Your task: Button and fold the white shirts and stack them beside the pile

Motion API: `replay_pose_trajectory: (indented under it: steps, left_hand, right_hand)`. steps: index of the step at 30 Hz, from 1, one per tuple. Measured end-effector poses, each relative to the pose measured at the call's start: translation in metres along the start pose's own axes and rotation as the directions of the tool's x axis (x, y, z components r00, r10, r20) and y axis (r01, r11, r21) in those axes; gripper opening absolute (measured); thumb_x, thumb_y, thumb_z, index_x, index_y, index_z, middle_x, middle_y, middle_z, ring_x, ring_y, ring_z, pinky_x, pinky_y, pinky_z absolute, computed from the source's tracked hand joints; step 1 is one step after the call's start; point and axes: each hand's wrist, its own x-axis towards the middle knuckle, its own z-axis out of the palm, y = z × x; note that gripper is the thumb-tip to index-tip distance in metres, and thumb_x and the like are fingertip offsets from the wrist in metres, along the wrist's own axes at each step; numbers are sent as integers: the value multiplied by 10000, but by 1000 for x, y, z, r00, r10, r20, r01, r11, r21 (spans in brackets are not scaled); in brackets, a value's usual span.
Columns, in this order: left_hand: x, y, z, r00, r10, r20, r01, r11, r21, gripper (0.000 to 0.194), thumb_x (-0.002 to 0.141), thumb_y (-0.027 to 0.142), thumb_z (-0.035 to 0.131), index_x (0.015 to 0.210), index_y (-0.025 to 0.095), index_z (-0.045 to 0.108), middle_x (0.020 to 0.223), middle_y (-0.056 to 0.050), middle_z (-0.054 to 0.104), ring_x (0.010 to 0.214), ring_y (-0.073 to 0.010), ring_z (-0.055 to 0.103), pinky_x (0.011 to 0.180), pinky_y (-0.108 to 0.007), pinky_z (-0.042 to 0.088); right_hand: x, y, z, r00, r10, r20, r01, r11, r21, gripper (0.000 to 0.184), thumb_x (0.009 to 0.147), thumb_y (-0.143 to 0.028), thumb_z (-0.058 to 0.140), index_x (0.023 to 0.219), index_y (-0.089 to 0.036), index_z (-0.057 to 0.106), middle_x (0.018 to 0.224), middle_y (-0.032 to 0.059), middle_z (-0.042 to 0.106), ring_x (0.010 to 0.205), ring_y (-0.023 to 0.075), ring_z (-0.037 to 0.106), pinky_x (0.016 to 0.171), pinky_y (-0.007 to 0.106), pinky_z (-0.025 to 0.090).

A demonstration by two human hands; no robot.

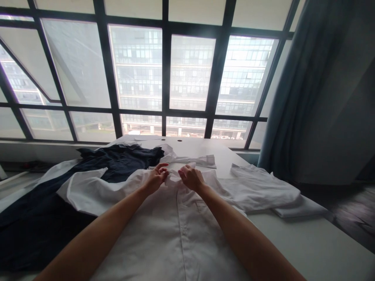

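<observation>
Left hand (156, 178) just beside right hand (191, 177)

Shirt (178, 230) on table (304, 246), garment (38, 226) to L, folded shirt (260, 191) to R, window (166, 78) behind.

Daylight is being let in through the large window (164, 74) ahead, and its panes are being blown out toward white, so the building beyond is being reduced to a pale haze. Soft, diffuse light is being spread over the white shirt (175, 238) and the counter (304, 246), while the left hand (156, 178) and right hand (191, 177) are being kept fairly dim against the glare. The curtain (301, 97) is being left in shade, the floor (351, 210) is being smeared by blur, and the window bars are being bowed by wide-angle distortion toward the edges.
</observation>
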Motion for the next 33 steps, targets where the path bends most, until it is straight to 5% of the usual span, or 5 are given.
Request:
replay_pose_trajectory:
  steps: [7,16,23,29,33]
  left_hand:
    - [2,-2,0,994,-33,-108,43,995,88,513,656,284,815,1114,164,618,827,-4,666,566,-99,549,484,-199,380]
    - [-2,7,-7,993,108,-49,-68,855,514,499,591,437,840,986,140,767,919,-76,716,789,-188,621,692,-275,464]
    - [2,1,-10,998,48,-32,-28,884,467,395,608,379,836,927,155,768,769,-38,711,680,-161,606,622,-250,452]
    - [5,1,-12,988,-8,-155,43,973,225,441,554,354,904,895,150,713,695,-6,667,573,-118,569,521,-212,426]
    - [7,4,-15,990,-87,-114,100,989,112,627,498,366,957,1016,151,676,704,7,666,537,-106,559,505,-213,440]
  right_hand:
    - [13,36,-2,965,213,-156,-185,967,175,318,958,-334,570,722,-167,703,713,90,707,709,208,663,687,263,427]
    - [14,75,13,934,351,-72,-334,926,177,326,796,-207,711,1120,-172,709,813,52,720,822,232,682,738,282,477]
    - [16,87,22,970,243,10,-227,888,400,451,688,-14,598,1092,-155,742,1035,69,746,867,187,669,789,254,508]
    - [13,95,13,955,246,165,-295,739,606,439,548,6,504,869,-138,768,731,6,706,689,152,614,650,230,462]
    - [10,97,5,907,228,355,-421,450,787,487,484,-24,499,880,-151,751,614,-50,611,570,109,530,542,199,391]
